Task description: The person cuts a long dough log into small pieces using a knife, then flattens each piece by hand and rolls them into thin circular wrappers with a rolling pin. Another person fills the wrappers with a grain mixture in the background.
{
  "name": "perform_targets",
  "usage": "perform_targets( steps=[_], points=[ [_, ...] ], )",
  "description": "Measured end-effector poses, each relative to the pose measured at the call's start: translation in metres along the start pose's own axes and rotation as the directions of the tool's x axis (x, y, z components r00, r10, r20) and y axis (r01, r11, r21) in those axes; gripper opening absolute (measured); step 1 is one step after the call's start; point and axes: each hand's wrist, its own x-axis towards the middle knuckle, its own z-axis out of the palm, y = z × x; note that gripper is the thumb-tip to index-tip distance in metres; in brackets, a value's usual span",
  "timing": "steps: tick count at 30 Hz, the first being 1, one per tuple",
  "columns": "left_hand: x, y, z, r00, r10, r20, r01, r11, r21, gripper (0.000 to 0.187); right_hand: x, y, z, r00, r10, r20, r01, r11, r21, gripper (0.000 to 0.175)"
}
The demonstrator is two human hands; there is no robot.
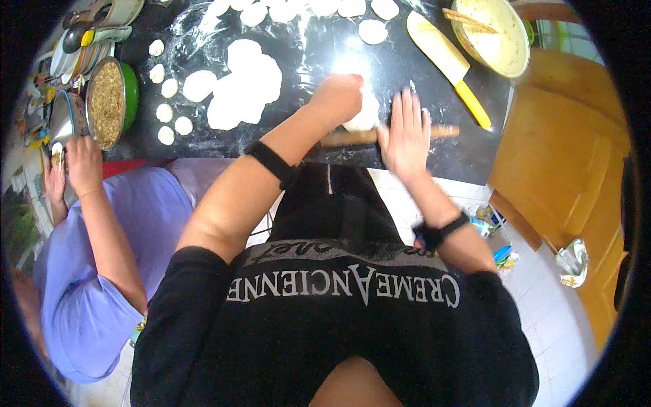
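A round dough wrapper (365, 113) lies on the dark tabletop, its far edge gripped by my left hand (339, 97). Flat on a wooden rolling pin (356, 138), at the wrapper's near edge, rests my right hand (408, 133), slightly blurred, fingers extended and pointing away from me. The part of the pin beneath the palm is hidden. To the left of my hands lie overlapping rolled wrappers (249, 86) and, beyond them, several small dough pieces (170, 88). More dough rounds (373, 32) are spread along the far side.
A cleaver with a yellow handle (473, 104) lies at the right, beside a large bowl (518, 46) holding chopsticks. At the left stands a green bowl of filling (130, 96). A co-worker in a purple shirt (147, 203) holds a filled wrapper (57, 155) there. A wooden panel (559, 152) adjoins the table's right side.
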Motion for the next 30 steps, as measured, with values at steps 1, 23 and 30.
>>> perform_targets(
  steps=[1,23,30],
  points=[
    [-0.002,-0.002,-0.001,0.998,-0.055,0.007,0.055,0.998,-0.043,0.022,-0.013,0.002,0.001,0.994,0.0,0.113,0.0,1.0,0.001,0.07],
    [0.003,-0.004,-0.016,0.992,-0.104,0.077,0.108,0.993,-0.052,0.023,0.001,0.0,0.008,1.0,-0.015,-0.006,0.015,1.0,0.007,0.071],
    [0.004,-0.007,-0.02,0.996,0.082,0.045,-0.084,0.995,0.044,0.022,0.014,-0.001,0.002,0.995,-0.054,-0.086,0.054,0.999,-0.001,0.067]
  ],
)
